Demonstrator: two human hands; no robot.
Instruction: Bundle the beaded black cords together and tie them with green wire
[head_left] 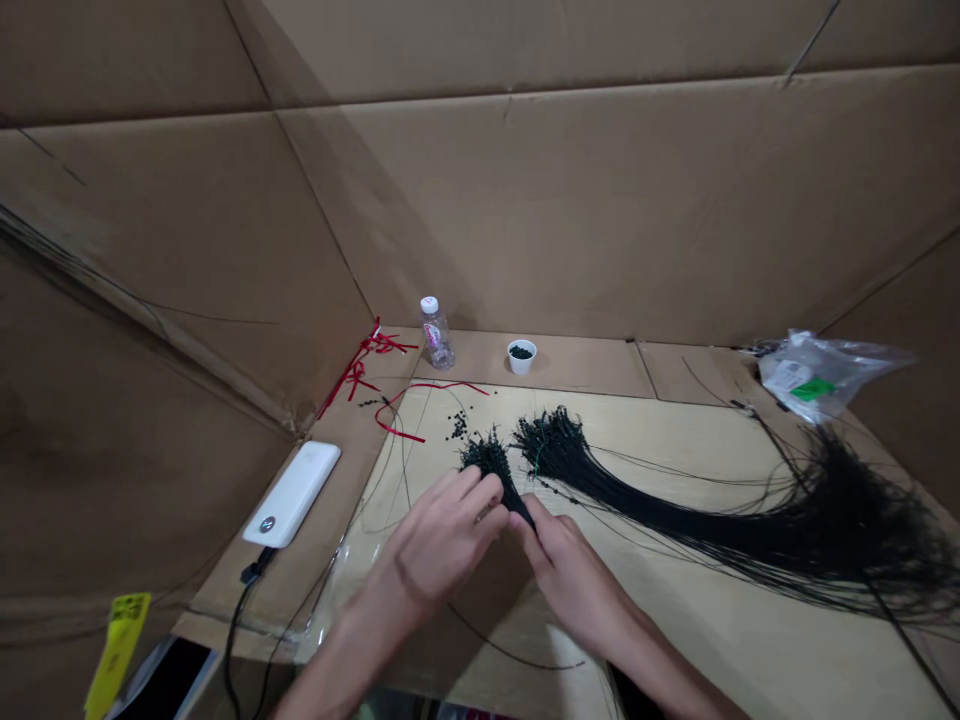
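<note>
My left hand (442,535) and my right hand (564,565) meet at the middle of the cardboard-covered table (675,620). Both are closed around the stem of a small bundle of black cords (491,462), whose beaded ends fan out just beyond my fingertips. To the right of it lies a much larger bundle of black cords (675,510), its ends (551,435) close to the small bundle and its tails spreading to the right edge. Several loose black beads (456,425) lie scattered just behind the small bundle.
A small white cup of black beads (521,355) and a plastic bottle (436,333) stand at the back. Red ribbon (375,375) lies back left. A white power bank (294,492) with a cable sits left. A clear plastic bag (821,375) lies back right. Cardboard walls surround everything.
</note>
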